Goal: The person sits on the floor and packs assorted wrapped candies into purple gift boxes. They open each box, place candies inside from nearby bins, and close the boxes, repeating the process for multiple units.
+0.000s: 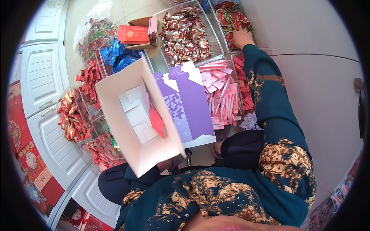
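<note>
At the far right, my right hand reaches into a clear bin of red and green wrapped packets. Its fingers look spread on the packets, with none seen lifted. Nearer, an open pale paper box is tilted with its mouth toward me, and inside lie a red packet and a pinkish packet beside it. My left hand is not visible; the box covers that area. Behind the box rests a stack of flat purple and white cartons.
Around the stack stand clear bins of brown-and-white packets, pink packets, blue wrappers and red wrapped sweets. A cardboard box holds red envelopes. White cabinets line the left; a pale panel borders the right.
</note>
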Available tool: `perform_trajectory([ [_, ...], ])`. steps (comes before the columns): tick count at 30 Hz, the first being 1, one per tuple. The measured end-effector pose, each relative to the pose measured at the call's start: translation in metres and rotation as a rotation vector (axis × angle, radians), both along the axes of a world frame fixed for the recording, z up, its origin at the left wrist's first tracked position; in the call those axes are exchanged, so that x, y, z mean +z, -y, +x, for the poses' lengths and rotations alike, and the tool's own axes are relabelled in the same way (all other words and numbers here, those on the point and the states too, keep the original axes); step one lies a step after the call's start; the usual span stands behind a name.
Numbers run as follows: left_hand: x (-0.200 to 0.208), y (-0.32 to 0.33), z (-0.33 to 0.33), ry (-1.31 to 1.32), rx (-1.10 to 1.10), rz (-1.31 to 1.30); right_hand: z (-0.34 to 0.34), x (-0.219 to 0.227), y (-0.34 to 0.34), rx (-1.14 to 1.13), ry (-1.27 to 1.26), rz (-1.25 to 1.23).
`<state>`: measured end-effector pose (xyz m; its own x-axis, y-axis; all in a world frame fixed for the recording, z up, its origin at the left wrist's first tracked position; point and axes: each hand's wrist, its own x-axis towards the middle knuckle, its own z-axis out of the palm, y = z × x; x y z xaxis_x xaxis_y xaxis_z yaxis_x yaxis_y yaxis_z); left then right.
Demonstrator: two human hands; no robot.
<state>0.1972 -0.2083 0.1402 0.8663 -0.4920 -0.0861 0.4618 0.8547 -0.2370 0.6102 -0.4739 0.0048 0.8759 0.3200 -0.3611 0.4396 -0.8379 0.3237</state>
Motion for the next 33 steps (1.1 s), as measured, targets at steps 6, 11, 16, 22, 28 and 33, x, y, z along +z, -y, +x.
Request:
perform_trajectory([
  [6,-0.023,-0.022,0.023,-0.418,0.727,0.669,0.031,0.043,0.031,-0.047,0.266,0.468],
  [11,-0.066,-0.041,-0.018,-0.353,0.770,0.615,0.009,0.148,-0.007,-0.290,0.039,1.343],
  [16,-0.048,-0.033,-0.008,-0.325,0.752,0.607,-0.080,0.245,-0.069,0.046,-0.558,1.565],
  [22,-0.039,-0.029,-0.006,-0.378,0.767,0.646,-0.103,0.217,-0.124,0.170,-0.952,1.508],
  [28,-0.029,-0.035,-0.012,-0.538,0.837,0.634,-0.067,0.049,-0.146,0.235,-0.356,0.725],
  [33,-0.043,-0.043,-0.009,-0.307,0.908,0.643,-0.057,0.001,-0.141,0.099,-0.176,0.708],
])
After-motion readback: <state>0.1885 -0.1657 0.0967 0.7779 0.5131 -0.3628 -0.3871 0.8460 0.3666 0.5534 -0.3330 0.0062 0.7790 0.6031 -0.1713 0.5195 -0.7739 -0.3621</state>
